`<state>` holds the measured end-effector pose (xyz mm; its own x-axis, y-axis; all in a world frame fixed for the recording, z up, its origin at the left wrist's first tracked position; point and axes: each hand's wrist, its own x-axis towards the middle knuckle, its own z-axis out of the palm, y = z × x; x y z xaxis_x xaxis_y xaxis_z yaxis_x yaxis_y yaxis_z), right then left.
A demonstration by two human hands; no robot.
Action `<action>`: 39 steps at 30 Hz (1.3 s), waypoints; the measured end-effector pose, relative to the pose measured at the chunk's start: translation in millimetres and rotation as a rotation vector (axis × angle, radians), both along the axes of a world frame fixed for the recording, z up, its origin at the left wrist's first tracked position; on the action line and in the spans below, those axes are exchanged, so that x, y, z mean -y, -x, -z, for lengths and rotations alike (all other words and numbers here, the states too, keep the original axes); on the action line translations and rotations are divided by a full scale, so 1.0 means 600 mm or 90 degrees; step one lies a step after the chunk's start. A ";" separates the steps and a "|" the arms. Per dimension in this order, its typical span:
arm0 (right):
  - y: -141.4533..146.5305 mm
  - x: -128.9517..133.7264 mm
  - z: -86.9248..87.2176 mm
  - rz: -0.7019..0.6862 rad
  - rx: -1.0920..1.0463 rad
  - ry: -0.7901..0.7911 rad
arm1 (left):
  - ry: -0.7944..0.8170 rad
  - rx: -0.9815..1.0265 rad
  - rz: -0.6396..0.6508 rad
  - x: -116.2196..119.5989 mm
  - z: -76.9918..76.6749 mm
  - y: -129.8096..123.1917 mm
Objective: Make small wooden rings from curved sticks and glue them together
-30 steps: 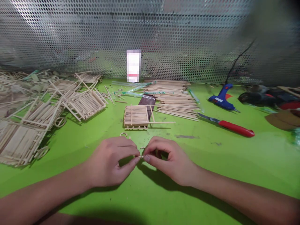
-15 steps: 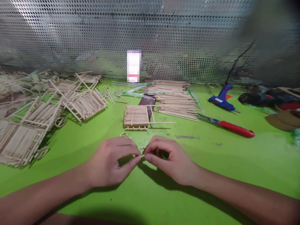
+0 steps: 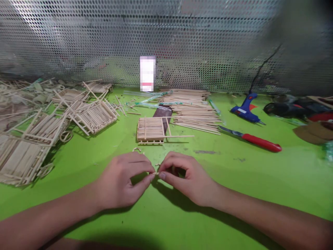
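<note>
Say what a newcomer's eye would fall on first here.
Likely the bare left hand and bare right hand, front and centre over the bright green tabletop, fingertips pinching a tiny pale wooden piece. Next, on the right, the red-handled, metal-bladed knife, lying nearer than the blue plastic glue gun. At left, the jumbled pale wooden-stick model carts stand out.

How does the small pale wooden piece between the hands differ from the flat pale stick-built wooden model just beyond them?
The small pale wooden piece is tiny; the flat pale stick-built wooden model is far larger. The left hand and right hand pinch the piece; the model sits untouched. The piece is mostly hidden; the model's slatted face shows plainly. Both share a pale wood colour.
</note>
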<state>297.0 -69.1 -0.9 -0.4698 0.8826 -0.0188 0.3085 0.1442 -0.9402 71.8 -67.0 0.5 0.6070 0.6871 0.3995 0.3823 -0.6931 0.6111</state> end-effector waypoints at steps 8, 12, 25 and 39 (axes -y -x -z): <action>0.002 0.000 0.002 -0.004 0.015 -0.002 | -0.019 -0.020 0.002 0.000 0.001 0.000; 0.002 0.000 0.002 -0.006 0.015 0.002 | -0.017 -0.027 0.000 0.002 0.001 0.000; -0.003 -0.012 0.006 0.030 -0.122 0.169 | 0.183 -0.015 -0.098 -0.010 -0.009 0.012; -0.004 -0.012 0.005 0.028 -0.115 0.151 | 0.548 0.022 -0.141 -0.024 -0.020 0.014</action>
<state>299.6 -61.8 -3.8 -0.4453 0.8832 -0.1474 0.1350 -0.0965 -0.9861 63.5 -52.8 12.8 0.4211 0.8577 -0.2950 0.4253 0.1005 0.8994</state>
